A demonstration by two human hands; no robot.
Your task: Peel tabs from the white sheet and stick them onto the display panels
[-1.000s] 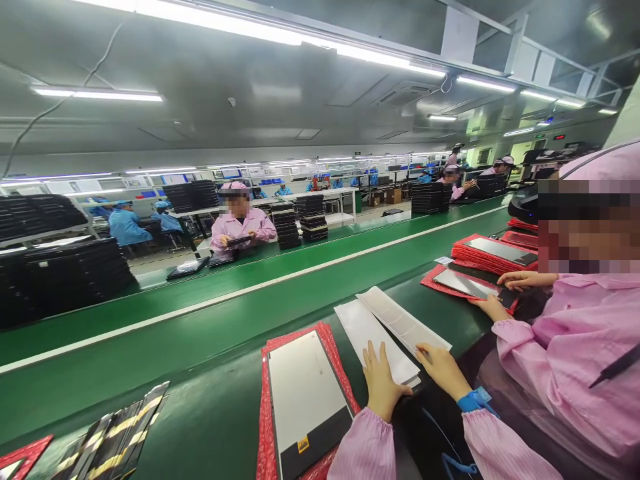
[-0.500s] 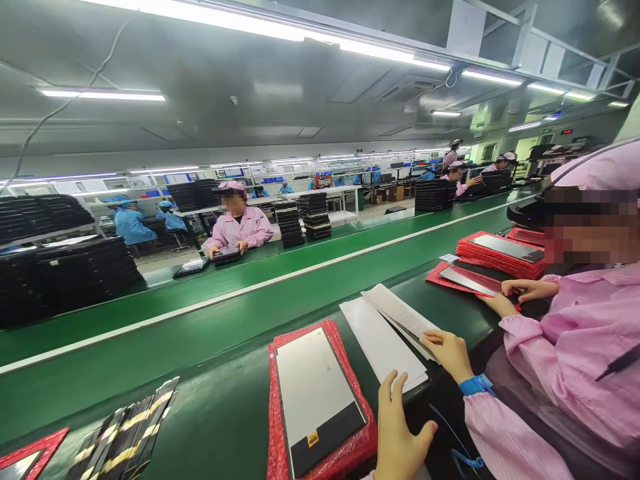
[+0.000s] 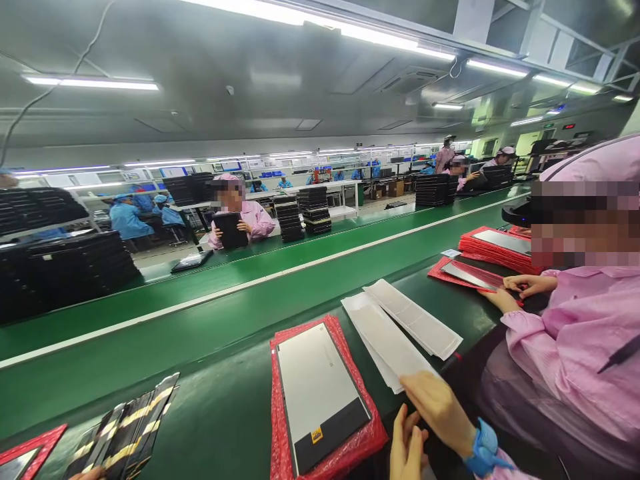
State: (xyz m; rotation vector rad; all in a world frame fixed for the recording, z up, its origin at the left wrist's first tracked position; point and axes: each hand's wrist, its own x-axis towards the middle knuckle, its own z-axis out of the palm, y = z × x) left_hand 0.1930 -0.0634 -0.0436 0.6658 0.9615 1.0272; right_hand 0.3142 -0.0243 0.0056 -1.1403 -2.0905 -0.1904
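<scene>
Head view, right hand [image 3: 437, 407] atop white sheets [image 3: 385, 340]

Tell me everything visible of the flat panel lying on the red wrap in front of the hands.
The flat panel is a rectangle lying flat on red bubble wrap, which shows around its edges. Its face is pale silver-grey with faint printing too small to read; a black band crosses one short end, bearing a yellow label. The wrap sits on the green conveyor belt. The left hand is close by, not touching it.

The left hand [image 3: 407, 448], its wrist cut off by the picture's bottom edge
</scene>
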